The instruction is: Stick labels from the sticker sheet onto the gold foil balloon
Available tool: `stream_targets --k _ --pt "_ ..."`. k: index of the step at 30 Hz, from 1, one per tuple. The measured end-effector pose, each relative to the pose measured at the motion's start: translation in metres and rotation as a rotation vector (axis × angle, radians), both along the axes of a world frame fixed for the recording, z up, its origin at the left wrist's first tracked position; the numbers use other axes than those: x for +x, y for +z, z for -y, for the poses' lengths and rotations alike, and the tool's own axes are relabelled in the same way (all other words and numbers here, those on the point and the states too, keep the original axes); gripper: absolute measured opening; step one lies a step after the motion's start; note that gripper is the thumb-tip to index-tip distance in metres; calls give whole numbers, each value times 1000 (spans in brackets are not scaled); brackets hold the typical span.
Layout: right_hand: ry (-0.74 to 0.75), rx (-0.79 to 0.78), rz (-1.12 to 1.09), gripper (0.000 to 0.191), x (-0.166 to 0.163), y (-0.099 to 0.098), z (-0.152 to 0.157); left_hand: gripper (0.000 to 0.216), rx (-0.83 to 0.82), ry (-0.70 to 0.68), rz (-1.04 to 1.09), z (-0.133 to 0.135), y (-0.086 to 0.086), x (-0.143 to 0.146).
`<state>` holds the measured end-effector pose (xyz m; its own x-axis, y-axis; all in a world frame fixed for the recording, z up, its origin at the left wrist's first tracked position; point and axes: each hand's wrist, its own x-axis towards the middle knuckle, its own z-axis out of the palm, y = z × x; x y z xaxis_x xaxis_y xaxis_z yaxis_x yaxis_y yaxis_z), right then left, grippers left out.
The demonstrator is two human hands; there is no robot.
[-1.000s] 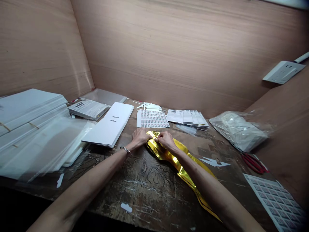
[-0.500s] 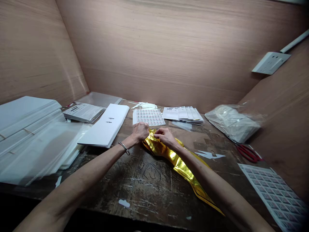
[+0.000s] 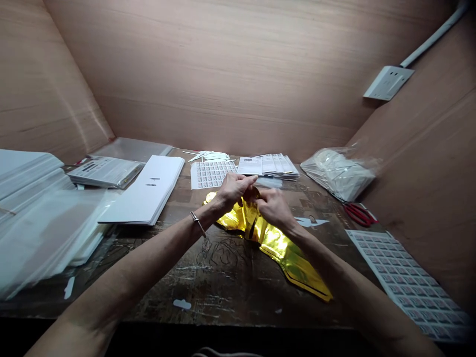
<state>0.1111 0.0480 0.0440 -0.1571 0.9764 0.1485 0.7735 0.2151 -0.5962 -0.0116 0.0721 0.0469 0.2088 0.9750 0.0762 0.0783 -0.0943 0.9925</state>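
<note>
A shiny gold foil balloon [image 3: 277, 244], flat and uninflated, lies across the dark table under both hands, one end stretching toward me on the right. My left hand [image 3: 235, 188], with a bangle on its wrist, pinches a raised part of the foil. Close beside it, my right hand [image 3: 274, 206] grips the same foil with curled fingers. Between the hands the foil is bunched up and dark, and the fingertips partly hide it.
White card stack [image 3: 147, 193] and clear plastic sleeves [image 3: 48, 233] lie left. Behind are a sticker sheet [image 3: 212, 174] and printed packets [image 3: 267, 165]. Right: a plastic bag [image 3: 336, 173], red-handled scissors [image 3: 359, 214], another sticker sheet [image 3: 405, 282], a white paper scrap [image 3: 310, 221].
Both hands have lifted part of the foil, and the left hand's thumb now points right. The foil has bunched at its middle. The whole view has shifted slightly.
</note>
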Motion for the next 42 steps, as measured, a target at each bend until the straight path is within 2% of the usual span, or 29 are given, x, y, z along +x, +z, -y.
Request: stream_targets --k 5,8,10,14,17,21,24,27,32,36,42 --pt "-41 -305 -594 22 33 -9 4 34 13 19 -70 13 -10 5" --pt "-26 -336 -782 22 34 -15 3 33 51 28 -79 19 -16 7" --pt "11 -330 -833 23 28 -18 1 31 14 -11 -52 18 -21 7" --pt "38 -341 -807 27 20 -20 -4 15 -143 -89 80 5 -30 -1" --pt "6 -336 -762 32 30 -16 -6 13 -171 -102 170 -11 -34 -18" --pt "-110 -259 -705 31 64 -8 3 15 -155 -185 222 -30 -35 -44" --pt "-223 -205 -648 28 98 -7 23 15 -207 -183 221 -43 -37 -56" --pt "-345 -220 -595 29 129 -14 51 15 -291 -154 212 -52 -44 -60" --pt "-483 -427 -553 29 159 -32 94 18 -382 -147 205 -57 -53 -59" --pt "-591 -490 -484 32 162 -49 110 30 -318 -51 163 -58 -50 -59" --pt "-608 -532 -442 30 154 -68 112 38 -315 -28 -43 -57 -50 -56"
